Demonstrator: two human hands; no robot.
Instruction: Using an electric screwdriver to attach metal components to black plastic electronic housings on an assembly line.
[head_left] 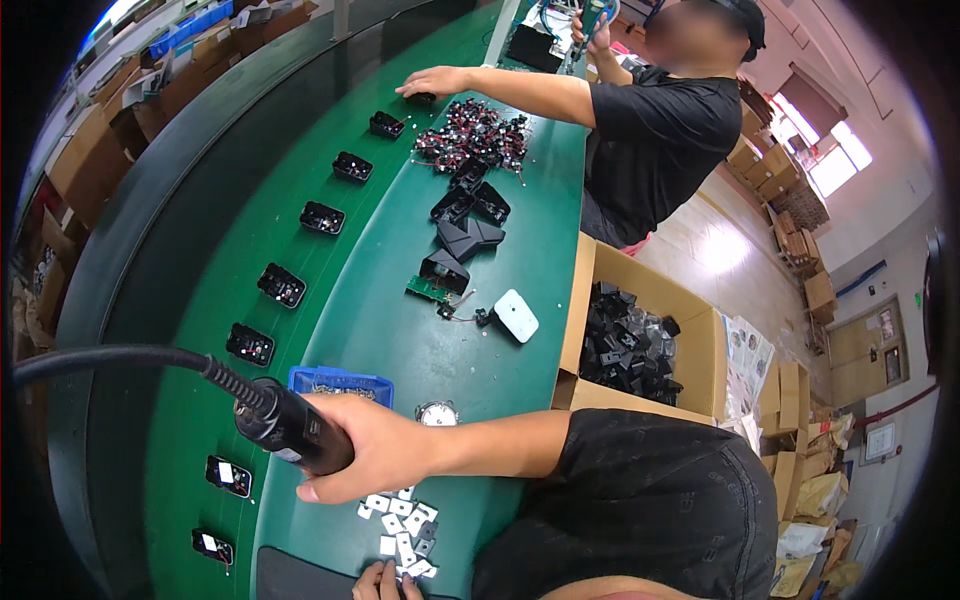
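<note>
My right hand [375, 445] grips a black corded electric screwdriver [290, 425], held over the border between the worktable [400, 330] and the green conveyor belt [190, 420]. At the lower edge, my left hand [385, 582] is partly cut off, its fingers a little apart at a pile of small flat white pieces [400, 520]. A blue bin [345, 383] of small metal parts sits just beyond my right hand. Below the screwdriver on the belt lie black housings [229, 477] with white squares inside. Whatever is at the screwdriver's tip cannot be seen.
More open black housings [281, 285] line the belt. Farther up the table lie wired parts [475, 140], black covers [465, 238] and a white plate [516, 315]. A cardboard box [690, 350] of black pieces stands right. A co-worker [665, 130] reaches over the belt with a tool in one hand.
</note>
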